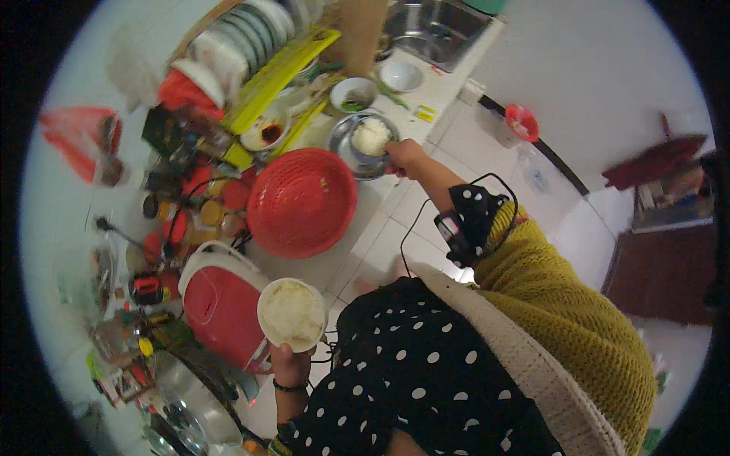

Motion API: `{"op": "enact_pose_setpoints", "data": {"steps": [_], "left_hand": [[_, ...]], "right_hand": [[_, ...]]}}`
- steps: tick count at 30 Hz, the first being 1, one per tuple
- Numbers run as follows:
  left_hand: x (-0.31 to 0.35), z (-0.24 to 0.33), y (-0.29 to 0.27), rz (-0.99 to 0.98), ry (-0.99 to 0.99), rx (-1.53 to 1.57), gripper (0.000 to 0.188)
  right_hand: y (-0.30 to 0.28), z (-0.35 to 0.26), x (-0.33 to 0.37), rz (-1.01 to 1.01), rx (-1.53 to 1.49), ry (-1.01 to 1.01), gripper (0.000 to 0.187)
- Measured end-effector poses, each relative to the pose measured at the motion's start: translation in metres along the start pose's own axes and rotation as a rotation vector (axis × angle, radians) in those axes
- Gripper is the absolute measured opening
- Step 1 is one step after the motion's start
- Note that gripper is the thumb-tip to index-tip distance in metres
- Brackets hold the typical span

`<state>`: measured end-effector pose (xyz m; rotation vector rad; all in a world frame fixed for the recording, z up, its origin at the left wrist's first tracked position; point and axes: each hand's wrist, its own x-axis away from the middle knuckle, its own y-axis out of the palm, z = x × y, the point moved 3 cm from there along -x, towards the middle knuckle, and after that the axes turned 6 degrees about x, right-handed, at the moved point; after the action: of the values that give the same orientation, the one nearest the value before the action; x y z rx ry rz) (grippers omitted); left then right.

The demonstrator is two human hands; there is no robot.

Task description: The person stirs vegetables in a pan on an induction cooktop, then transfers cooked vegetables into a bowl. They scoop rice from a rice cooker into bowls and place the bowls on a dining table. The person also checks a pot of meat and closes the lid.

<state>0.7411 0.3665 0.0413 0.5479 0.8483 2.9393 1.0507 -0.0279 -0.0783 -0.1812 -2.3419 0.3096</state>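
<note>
My left hand (291, 366) grips a white bowl (312, 342) heaped with cooked rice (291, 311), thumb on its near side. The bowl is beside a red and white rice cooker (228, 308), whose lid looks closed. Farther off, my right arm reaches to the counter. There my right hand (408, 156) is closed on the edge of a small bowl (369, 158) with a mound of white rice (372, 137). That bowl is in or just above a round steel dish (340, 140); I cannot tell whether they touch. Between my hands lies a red plastic colander (300, 204).
On the counter's far part stand a bowl with green bits (354, 94), a white bowl (401, 77) and a steel sink (437, 34). Plates in a rack (243, 42), yellow-green strips and several jars crowd the left. A red bin (522, 121) stands on the tiled floor.
</note>
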Motion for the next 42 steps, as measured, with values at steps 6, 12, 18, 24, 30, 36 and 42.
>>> {"op": "enact_pose_setpoints", "data": {"steps": [6,12,18,24,30,36,42], "left_hand": [[-0.034,-0.027,0.007,-0.095,-0.100,-0.083,0.093],[-0.108,-0.113,0.057,-0.154,-0.287,-0.014,0.086],[-0.177,-0.277,0.263,-0.123,-0.242,-0.117,0.091],[-0.278,-0.396,0.434,-0.533,-0.547,-0.303,0.091],[-0.321,-0.502,0.598,-1.016,-0.675,-0.367,0.082],[-0.336,-0.638,0.856,-1.326,-0.888,-0.547,0.075],[-0.319,-0.802,1.093,-1.612,-1.158,-0.570,0.065]], "right_hand": [[-0.123,0.044,0.120,0.113,0.297,-0.334,0.040],[-0.321,0.172,0.204,0.365,0.439,-0.418,0.036],[-0.534,0.385,0.252,0.568,0.380,-0.212,0.037],[-0.617,0.505,0.263,0.787,0.123,-0.032,0.038],[-0.665,0.575,0.265,0.967,0.150,0.206,0.037],[-0.737,0.626,0.301,1.086,0.053,0.606,0.039],[-0.824,0.649,0.307,1.393,-0.172,0.824,0.035]]}}
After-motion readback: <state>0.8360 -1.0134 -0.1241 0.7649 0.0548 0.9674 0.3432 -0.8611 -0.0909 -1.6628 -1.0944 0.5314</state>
